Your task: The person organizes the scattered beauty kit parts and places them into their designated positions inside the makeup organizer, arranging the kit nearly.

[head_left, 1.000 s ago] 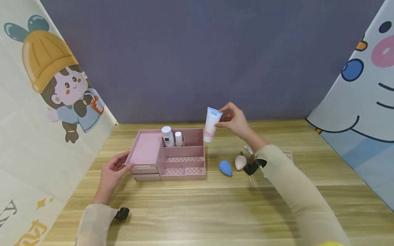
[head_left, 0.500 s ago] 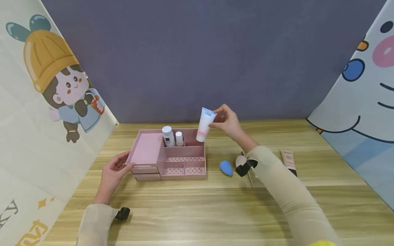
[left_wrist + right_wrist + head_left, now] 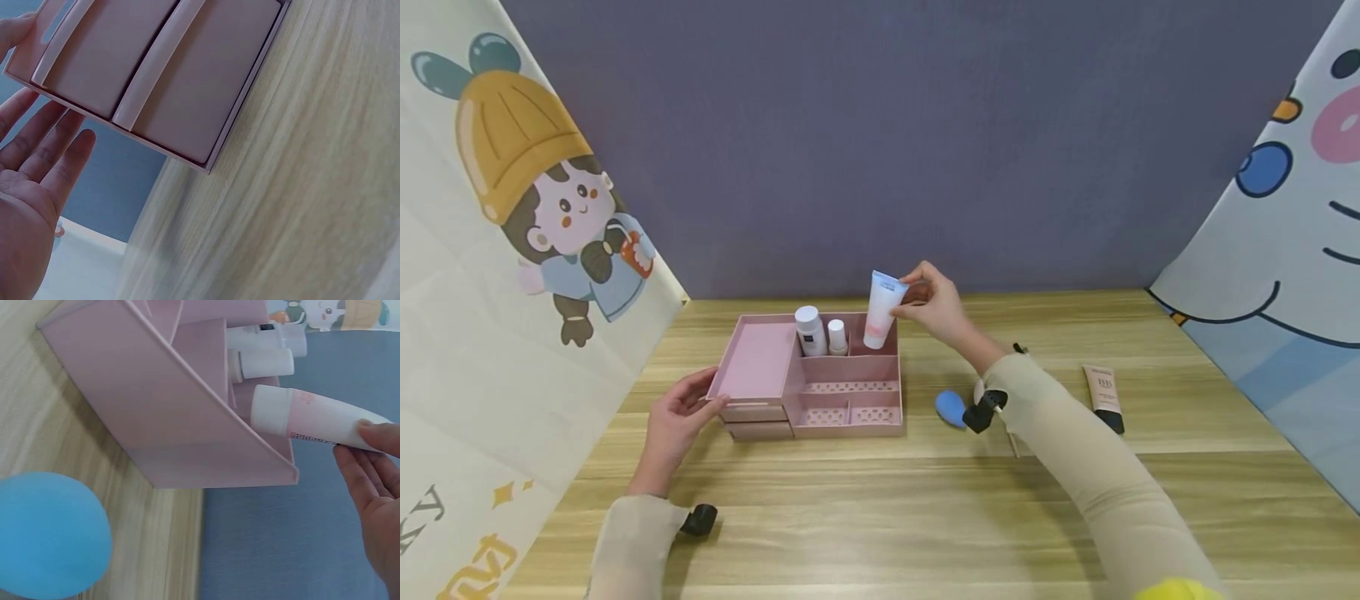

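Observation:
A pink makeup organizer (image 3: 758, 358) with two drawers stands on the wooden table. At its upper left front corner, my left hand (image 3: 676, 421) grips the edge; the left wrist view shows the thumb on the front and fingers (image 3: 59, 147) along the side. My right hand (image 3: 938, 310) pinches a white-and-pink squeeze tube (image 3: 882, 312) near its flat blue end. Cap down and slightly tilted, the tube overlaps the back right compartment, its cap (image 3: 270, 409) at the organizer's side rim in the right wrist view. A white-capped bottle (image 3: 809, 333) and a smaller bottle (image 3: 837, 338) stand in the neighbouring compartment.
Right of the organizer lies a blue makeup sponge (image 3: 951, 408). A pale sponge and a thin stick (image 3: 1013, 443) are partly hidden by the right wrist. Farther right lies a beige BB cream tube (image 3: 1103, 398). A grey-blue backdrop (image 3: 887, 150) rises behind the table.
My right hand has carried the squeeze tube left and slightly down, from beside the organizer to over its back right compartment. The BB cream tube has come into full view. My left hand stays put.

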The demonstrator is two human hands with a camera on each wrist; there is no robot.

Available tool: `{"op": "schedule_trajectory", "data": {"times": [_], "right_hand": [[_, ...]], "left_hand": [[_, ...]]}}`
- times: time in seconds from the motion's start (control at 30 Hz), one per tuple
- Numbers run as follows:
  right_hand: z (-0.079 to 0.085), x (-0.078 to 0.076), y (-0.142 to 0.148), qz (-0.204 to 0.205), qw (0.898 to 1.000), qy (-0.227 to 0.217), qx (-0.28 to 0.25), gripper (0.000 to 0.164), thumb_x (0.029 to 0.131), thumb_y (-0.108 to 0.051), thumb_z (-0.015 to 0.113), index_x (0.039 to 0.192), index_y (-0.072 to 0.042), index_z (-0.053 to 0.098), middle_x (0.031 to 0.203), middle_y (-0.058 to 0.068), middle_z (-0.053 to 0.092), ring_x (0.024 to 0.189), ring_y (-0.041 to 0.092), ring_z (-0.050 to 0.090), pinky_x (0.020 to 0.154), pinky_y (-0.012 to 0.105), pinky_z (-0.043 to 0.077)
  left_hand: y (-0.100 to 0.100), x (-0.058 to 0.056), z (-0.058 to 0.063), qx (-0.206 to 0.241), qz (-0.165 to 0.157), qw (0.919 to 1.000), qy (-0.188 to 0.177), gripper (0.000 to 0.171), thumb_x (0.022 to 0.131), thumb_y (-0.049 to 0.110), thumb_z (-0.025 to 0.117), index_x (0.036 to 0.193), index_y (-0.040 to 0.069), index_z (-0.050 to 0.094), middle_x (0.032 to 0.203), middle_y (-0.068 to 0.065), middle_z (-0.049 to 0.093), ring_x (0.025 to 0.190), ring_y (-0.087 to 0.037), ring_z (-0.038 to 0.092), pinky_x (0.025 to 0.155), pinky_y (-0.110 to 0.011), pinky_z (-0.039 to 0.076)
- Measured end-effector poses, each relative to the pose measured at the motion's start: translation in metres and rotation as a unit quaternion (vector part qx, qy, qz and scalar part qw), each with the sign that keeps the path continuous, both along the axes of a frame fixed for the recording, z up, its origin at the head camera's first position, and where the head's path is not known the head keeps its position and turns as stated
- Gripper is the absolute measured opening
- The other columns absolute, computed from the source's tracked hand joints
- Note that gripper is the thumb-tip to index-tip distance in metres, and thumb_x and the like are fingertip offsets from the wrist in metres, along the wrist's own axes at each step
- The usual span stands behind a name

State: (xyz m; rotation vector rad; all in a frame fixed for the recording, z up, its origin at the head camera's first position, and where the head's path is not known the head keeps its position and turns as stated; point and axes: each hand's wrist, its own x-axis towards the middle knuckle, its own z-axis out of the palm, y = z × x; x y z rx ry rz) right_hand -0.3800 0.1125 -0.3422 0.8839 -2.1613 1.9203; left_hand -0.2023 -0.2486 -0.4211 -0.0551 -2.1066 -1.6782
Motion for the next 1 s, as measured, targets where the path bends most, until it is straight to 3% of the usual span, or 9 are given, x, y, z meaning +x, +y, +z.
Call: {"op": "schedule_trajectory", "data": {"times": [0.37,0.63,1.0], "right_hand": [[-0.011,-0.004,-0.008,0.004,0.998,0.025,0.051,0.039,0.074,0.018,0.078,0.099,0.005,0.051,0.095,0.027,0.069,0.088,0.037,0.068,0.073,0.035,0.061],[-0.011,-0.005,-0.010,0.005,0.995,0.037,0.091,0.037,0.074,0.014,0.081,0.095,0.002,0.053,0.084,0.021,0.070,0.080,0.030,0.068,0.064,0.027,0.058],[-0.015,-0.003,-0.017,0.021,0.991,0.056,0.118,0.034,0.075,0.013,0.080,0.094,0.003,0.053,0.084,0.021,0.071,0.078,0.029,0.068,0.066,0.030,0.059]], "left_hand": [[0.004,0.000,0.000,-0.001,0.007,0.9999,-0.013,0.048,0.087,-0.004,0.074,0.129,-0.015,0.054,0.113,0.018,0.066,0.104,0.003,0.062,0.085,-0.012,0.052],[0.006,-0.002,-0.001,0.003,0.002,1.0000,-0.008,0.047,0.087,-0.005,0.073,0.129,-0.015,0.054,0.113,0.019,0.066,0.104,0.003,0.062,0.086,-0.012,0.052],[0.006,0.000,0.000,0.006,0.000,1.0000,-0.003,0.047,0.087,-0.005,0.073,0.129,-0.015,0.054,0.114,0.018,0.067,0.104,0.003,0.062,0.086,-0.012,0.052]]}}
